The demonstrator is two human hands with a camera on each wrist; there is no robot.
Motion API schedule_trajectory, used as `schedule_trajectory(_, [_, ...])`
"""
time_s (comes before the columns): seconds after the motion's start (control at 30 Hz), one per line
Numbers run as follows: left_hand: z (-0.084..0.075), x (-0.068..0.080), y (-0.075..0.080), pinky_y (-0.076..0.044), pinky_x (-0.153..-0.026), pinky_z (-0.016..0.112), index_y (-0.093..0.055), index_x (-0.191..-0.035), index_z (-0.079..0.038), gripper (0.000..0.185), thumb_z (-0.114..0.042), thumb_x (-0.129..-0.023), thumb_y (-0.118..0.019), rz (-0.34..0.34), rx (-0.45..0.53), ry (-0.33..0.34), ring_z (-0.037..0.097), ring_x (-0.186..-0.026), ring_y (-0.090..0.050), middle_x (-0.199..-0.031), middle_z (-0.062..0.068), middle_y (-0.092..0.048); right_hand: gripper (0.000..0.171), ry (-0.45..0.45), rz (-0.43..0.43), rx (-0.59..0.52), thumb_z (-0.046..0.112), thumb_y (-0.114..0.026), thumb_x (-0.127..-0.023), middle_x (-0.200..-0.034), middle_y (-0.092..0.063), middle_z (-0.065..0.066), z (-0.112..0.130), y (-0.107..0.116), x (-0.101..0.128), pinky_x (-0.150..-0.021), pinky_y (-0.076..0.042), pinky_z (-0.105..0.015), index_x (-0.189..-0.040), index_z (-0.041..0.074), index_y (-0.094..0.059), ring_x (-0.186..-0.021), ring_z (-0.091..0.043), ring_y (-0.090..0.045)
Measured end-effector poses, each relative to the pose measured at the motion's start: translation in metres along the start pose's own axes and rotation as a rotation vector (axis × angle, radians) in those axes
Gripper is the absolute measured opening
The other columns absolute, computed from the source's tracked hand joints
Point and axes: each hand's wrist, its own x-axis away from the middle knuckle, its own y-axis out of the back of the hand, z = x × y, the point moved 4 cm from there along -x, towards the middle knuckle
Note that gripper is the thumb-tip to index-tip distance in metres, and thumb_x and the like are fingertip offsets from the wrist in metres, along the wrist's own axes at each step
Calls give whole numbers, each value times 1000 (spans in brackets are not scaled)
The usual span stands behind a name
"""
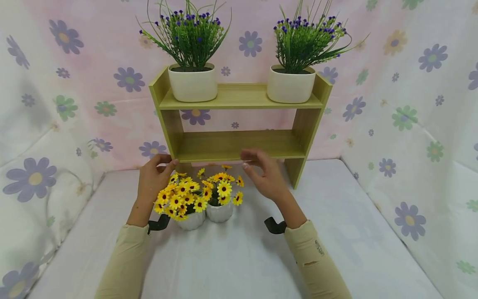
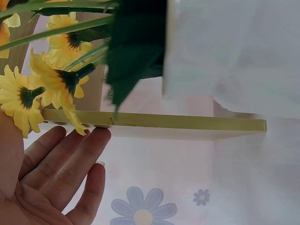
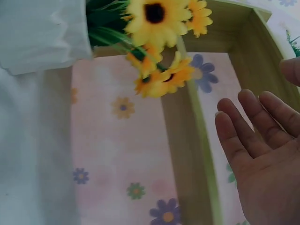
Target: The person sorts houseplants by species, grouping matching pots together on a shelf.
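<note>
A wooden two-tier shelf [image 1: 240,94] stands at the back of the white table. My left hand [image 1: 152,178] touches its left side panel [image 2: 187,123] with extended fingertips, level with the lower board [image 1: 239,143]. Just right of that hand are two white pots of yellow flowers, a left one [image 1: 192,221] and a right one [image 1: 219,213], in front of the shelf. My right hand [image 1: 266,176] is raised before the lower board's front edge. Its fingers [image 3: 267,119] are spread and hold nothing, right of the yellow flowers [image 1: 225,189].
Two white planters with purple flowers, one left [image 1: 193,85] and one right [image 1: 290,86], stand on the top board. Flower-patterned cloth [image 1: 127,79] hangs behind and at both sides. Bare white tabletop [image 1: 231,261] lies between my forearms.
</note>
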Motion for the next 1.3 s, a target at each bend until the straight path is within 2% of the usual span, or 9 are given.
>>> schedule_trajectory(0.2, [0,0,0,-65,-87,40,-67,-130,1,47,-41,-107,-64,-1,-2,-4,39,-107,-76,-128,19,-72,35,-54,35,3,6,-65,-105,-133,-68,-17,-15,-2,11,-109,-55,-47,-139,-1,-60,-123,-30,-67])
schedule_trajectory(0.43, [-4,0,0,-62,-91,52,-67,-130,2,47,-39,-107,-64,-4,6,-5,41,-108,-75,-128,20,-71,32,-188,150,19,19,-57,-112,-135,-69,-14,-32,-7,14,-111,-54,-45,-138,2,-63,-126,-26,-67])
schedule_trajectory(0.6, [-3,-1,1,-63,-90,50,-67,-129,1,46,-39,-107,-64,-6,4,-1,40,-108,-76,-128,20,-72,36,-276,207,-49,22,-47,-115,-139,-66,-19,-46,-10,18,-111,-53,-46,-140,0,-62,-129,-30,-66])
schedule_trajectory(0.73, [-1,-1,0,-63,-89,50,-67,-129,0,46,-40,-107,-64,-4,0,3,38,-108,-76,-129,19,-72,35,-325,237,-97,18,-43,-116,-140,-66,-17,-57,-13,22,-112,-53,-45,-140,0,-63,-130,-30,-65])
schedule_trajectory(0.83, [0,-1,-1,-63,-90,54,-67,-129,1,47,-40,-107,-64,-3,4,-3,40,-108,-76,-129,20,-71,32,-385,248,-87,16,-48,-115,-141,-67,-10,-67,-15,27,-112,-53,-45,-140,5,-64,-129,-27,-65])
schedule_trajectory(0.97, [-1,0,0,-62,-91,56,-67,-130,1,47,-40,-108,-63,0,7,-2,40,-109,-75,-129,20,-71,34,-443,277,-46,13,-58,-110,-145,-64,-6,-80,-22,32,-113,-52,-47,-143,10,-62,-133,-27,-63])
schedule_trajectory(1.03, [-1,0,0,-62,-92,56,-66,-131,1,49,-42,-108,-63,5,11,6,40,-110,-75,-130,20,-70,41,-452,308,-29,11,-61,-107,-148,-62,-6,-88,-27,35,-114,-51,-48,-148,11,-59,-136,-28,-61])
schedule_trajectory(1.13, [-2,0,0,-61,-94,57,-65,-132,1,50,-43,-108,-62,9,20,13,42,-112,-74,-131,21,-70,47,-448,370,-59,6,-63,-104,-151,-59,-7,-96,-35,39,-115,-50,-47,-151,11,-56,-139,-29,-59])
schedule_trajectory(1.3, [-1,0,0,-61,-93,57,-66,-131,1,49,-42,-108,-63,5,17,12,41,-111,-74,-130,21,-70,62,-449,461,-99,5,-75,-96,-153,-57,-10,-99,-48,45,-120,-44,-49,-153,7,-50,-144,-31,-54])
